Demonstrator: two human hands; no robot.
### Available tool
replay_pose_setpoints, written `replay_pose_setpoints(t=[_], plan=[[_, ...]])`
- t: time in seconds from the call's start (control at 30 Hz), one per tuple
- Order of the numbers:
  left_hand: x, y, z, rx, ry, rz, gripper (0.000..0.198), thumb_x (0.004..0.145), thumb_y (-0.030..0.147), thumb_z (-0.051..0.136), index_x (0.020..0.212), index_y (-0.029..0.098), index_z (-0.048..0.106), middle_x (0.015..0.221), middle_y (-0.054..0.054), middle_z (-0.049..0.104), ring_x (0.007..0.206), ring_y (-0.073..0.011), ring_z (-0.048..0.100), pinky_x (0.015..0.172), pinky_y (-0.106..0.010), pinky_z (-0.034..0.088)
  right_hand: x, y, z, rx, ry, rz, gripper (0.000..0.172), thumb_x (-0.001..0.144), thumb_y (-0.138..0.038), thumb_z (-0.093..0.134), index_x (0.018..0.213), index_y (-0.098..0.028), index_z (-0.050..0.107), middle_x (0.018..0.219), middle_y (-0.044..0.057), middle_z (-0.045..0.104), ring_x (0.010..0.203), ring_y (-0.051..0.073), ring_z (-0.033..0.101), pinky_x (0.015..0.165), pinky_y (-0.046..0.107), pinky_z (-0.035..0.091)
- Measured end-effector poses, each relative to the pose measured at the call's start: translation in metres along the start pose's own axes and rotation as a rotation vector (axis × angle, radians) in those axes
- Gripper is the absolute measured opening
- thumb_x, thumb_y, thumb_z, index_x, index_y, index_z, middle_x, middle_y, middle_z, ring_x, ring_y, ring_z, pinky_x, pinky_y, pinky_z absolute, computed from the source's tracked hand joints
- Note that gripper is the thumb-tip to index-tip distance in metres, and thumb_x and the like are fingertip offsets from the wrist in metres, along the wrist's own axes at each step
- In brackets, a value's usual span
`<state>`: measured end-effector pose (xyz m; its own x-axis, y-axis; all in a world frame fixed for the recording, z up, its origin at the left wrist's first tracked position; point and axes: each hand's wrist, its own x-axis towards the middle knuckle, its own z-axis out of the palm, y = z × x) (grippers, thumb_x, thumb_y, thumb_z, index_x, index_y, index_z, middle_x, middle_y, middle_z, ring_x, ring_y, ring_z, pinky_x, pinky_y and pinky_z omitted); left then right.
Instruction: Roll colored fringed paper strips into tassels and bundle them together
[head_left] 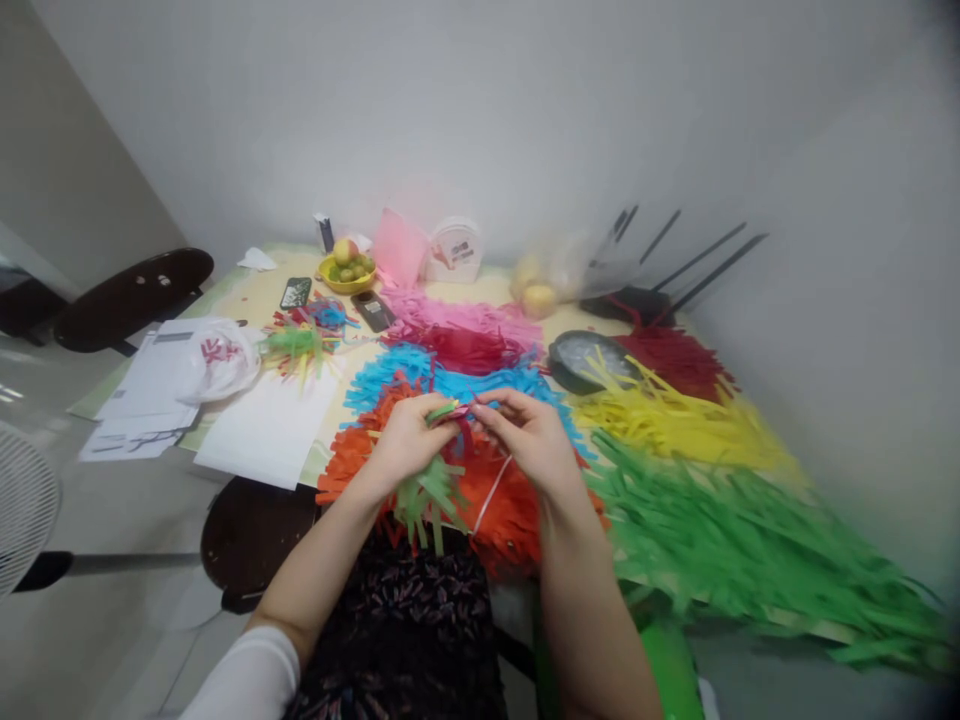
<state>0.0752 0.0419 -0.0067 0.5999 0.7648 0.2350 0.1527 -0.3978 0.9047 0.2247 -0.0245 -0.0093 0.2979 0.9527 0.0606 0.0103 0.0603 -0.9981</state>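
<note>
My left hand [409, 438] is closed on the top of a light green paper-strip tassel [429, 492], whose fringe hangs below the fingers. Facing it, my right hand [531, 435] pinches at a thin dark pink strip [465, 430] that runs between both hands at the tassel's top. From under the right hand a white string [493, 494] trails down. Beneath both hands lies a heap of orange paper fringe [517, 510], with blue fringe [480, 384] just behind it. The exact grip of the fingertips is too small to make out.
Crimson fringe [472, 348], pink fringe [480, 318], yellow fringe [682, 430] and green fringe [735, 535] cover the table. Around them are a fruit bowl [346, 284], a white tub [454, 250], finished-looking tassels [300, 342], a plastic bag [217, 362] and a dark round container [577, 362]. Stools [251, 535] stand left.
</note>
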Motion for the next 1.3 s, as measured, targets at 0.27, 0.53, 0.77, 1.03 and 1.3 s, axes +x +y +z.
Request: replay_pose_setpoints(t=[0.27, 0.53, 0.77, 1.03, 1.3], plan=[[0.009, -0.015, -0.002, -0.245, 0.016, -0.193, 0.027, 0.074, 0.025, 0.07, 0.098, 0.013, 0.072, 0.098, -0.007, 0.073, 0.091, -0.0208, 0.064, 0.082, -0.03, 0.049, -0.006, -0.028, -0.048, 0.255, 0.745, -0.482, 0.023, 0.079, -0.037, 0.07, 0.083, -0.025, 0.05, 0.063, -0.006, 0.056, 0.039, 0.007, 0.038, 0.035, 0.021, 0.025], [0.002, -0.004, -0.006, -0.41, 0.036, -0.161, 0.021, 0.08, 0.034, 0.068, 0.087, 0.017, 0.059, 0.086, 0.0, 0.062, 0.082, -0.0145, 0.057, 0.079, -0.025, 0.046, -0.008, -0.022, -0.018, -0.202, 0.243, -0.253, 0.022, 0.079, -0.04, 0.069, 0.086, -0.019, 0.069, 0.06, -0.002, 0.061, 0.048, 0.013, 0.053, 0.046, 0.025, 0.041], [0.0, -0.006, 0.001, -0.444, -0.058, -0.165, 0.034, 0.069, 0.04, 0.08, 0.087, 0.014, 0.066, 0.081, -0.001, 0.064, 0.079, -0.0143, 0.057, 0.077, -0.025, 0.045, 0.001, -0.012, 0.012, -0.195, 0.069, -0.174, 0.026, 0.08, -0.043, 0.067, 0.087, -0.018, 0.07, 0.056, -0.002, 0.061, 0.049, 0.013, 0.054, 0.051, 0.026, 0.045], [0.003, -0.003, -0.01, -0.651, -0.224, -0.352, 0.049, 0.054, 0.05, 0.088, 0.079, 0.012, 0.073, 0.071, -0.005, 0.07, 0.073, -0.0172, 0.065, 0.077, -0.029, 0.049, 0.005, -0.01, -0.002, -0.001, 0.015, -0.201, 0.027, 0.074, -0.045, 0.072, 0.079, -0.019, 0.068, 0.052, -0.006, 0.052, 0.042, 0.009, 0.042, 0.041, 0.022, 0.033], [-0.002, -0.001, -0.008, -0.419, 0.184, -0.181, 0.035, 0.071, 0.038, 0.079, 0.098, 0.016, 0.073, 0.083, -0.002, 0.071, 0.079, -0.0154, 0.063, 0.078, -0.026, 0.048, -0.026, -0.011, 0.009, -0.376, 0.29, -0.322, 0.02, 0.087, -0.034, 0.063, 0.092, -0.018, 0.074, 0.051, -0.005, 0.052, 0.045, 0.011, 0.046, 0.049, 0.025, 0.038]])
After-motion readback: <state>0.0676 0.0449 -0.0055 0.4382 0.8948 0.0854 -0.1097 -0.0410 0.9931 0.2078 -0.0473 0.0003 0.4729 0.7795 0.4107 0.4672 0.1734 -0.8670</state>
